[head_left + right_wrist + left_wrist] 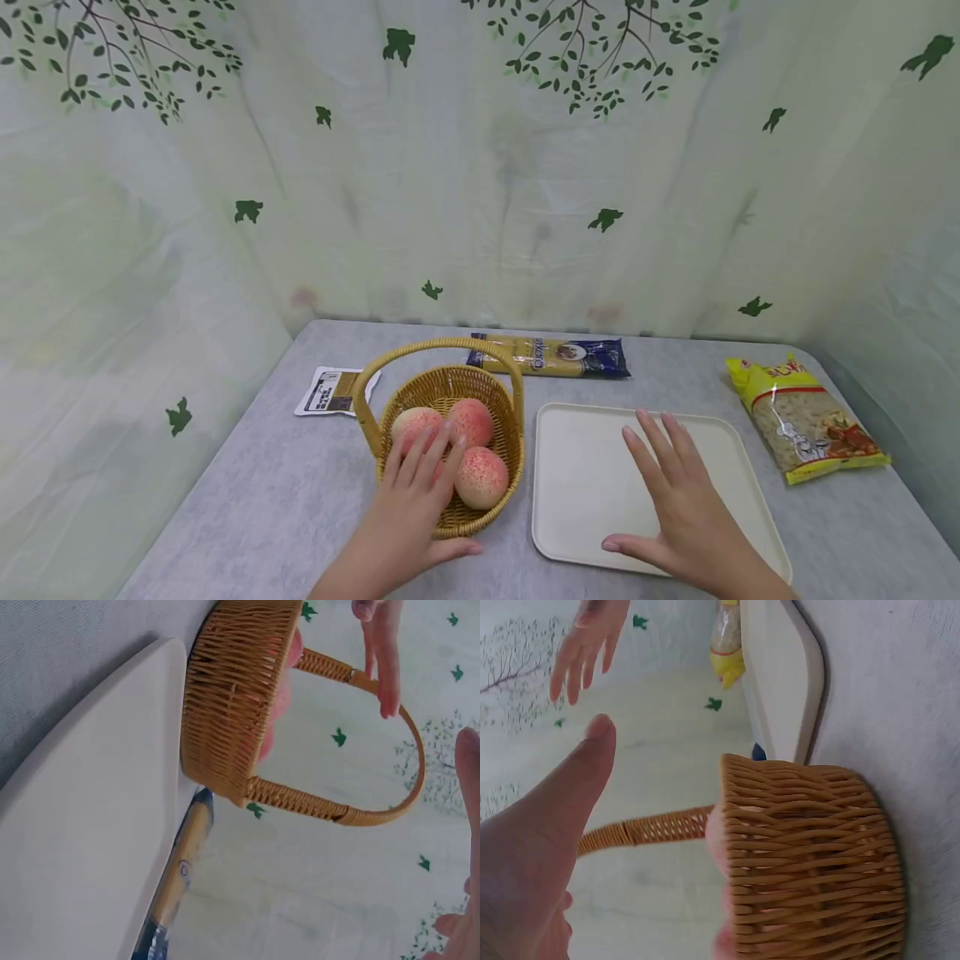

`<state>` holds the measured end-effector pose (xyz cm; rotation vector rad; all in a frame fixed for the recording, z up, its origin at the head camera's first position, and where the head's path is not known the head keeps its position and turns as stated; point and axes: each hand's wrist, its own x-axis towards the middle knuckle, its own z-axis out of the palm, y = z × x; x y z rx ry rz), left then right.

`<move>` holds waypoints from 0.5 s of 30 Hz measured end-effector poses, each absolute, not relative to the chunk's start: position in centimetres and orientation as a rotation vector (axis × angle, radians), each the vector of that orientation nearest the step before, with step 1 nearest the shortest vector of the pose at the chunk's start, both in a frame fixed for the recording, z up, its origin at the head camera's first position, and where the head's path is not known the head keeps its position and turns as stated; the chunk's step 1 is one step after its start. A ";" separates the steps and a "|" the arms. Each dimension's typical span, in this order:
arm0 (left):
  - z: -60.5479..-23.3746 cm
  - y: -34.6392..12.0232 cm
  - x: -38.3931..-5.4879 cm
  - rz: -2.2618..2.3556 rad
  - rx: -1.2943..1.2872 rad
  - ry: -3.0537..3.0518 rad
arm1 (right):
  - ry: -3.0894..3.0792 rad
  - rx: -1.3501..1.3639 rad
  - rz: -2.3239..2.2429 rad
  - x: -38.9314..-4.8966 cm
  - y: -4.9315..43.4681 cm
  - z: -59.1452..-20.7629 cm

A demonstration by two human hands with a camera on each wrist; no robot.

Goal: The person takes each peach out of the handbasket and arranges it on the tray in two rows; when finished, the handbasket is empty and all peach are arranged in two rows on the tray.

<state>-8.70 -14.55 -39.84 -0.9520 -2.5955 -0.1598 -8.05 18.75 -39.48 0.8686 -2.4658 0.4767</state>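
Observation:
A wicker basket with a tall arched handle stands left of centre on the table, with several pink peaches inside. My left hand is held above the basket's near left side, fingers straight and spread, and hides part of the peaches. In the left wrist view that hand's thumb is apart from the basket's woven wall. To the right, my right hand hovers over a cream rectangular tray, its fingers spread and holding nothing.
Behind the basket lies a long yellow and blue noodle packet. A flat white and brown pouch rests to the basket's left. At the table's right edge is a yellow-topped food bag. A leaf-patterned curtain surrounds the table.

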 end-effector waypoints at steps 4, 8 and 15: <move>-41.2 -15.2 -8.2 -0.290 -0.815 -2.577 | -2.390 0.900 0.660 -8.3 17.3 -39.5; -42.5 -15.6 -7.6 -0.413 -0.575 -2.630 | -2.292 0.945 0.807 -8.6 15.7 -39.6; -44.4 -15.8 -6.9 -0.684 -0.208 -2.727 | -2.262 0.963 0.942 -9.3 13.1 -40.7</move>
